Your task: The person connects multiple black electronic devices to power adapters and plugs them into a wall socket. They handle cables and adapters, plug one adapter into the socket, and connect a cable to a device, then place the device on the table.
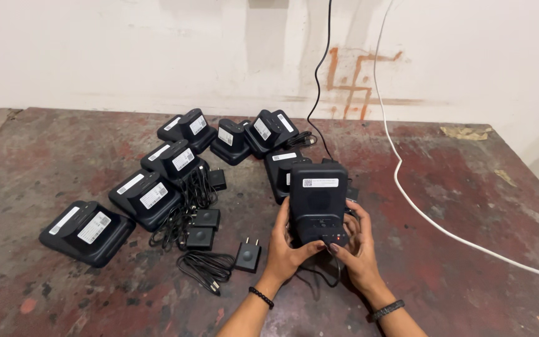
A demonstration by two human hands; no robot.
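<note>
Dock unit point(317, 203) gripped upright at 6 o'clock by left hand point(284, 248) and right hand point(358, 246). Could slip onto surface point(469, 206). Could snag black cable point(317, 81) at 12 o'clock.

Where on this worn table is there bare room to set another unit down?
Bare room: right of the hands up to the white cable; also the table's near-left corner. Crowded: the left-centre cluster of black units, adapters and coiled cords.
</note>
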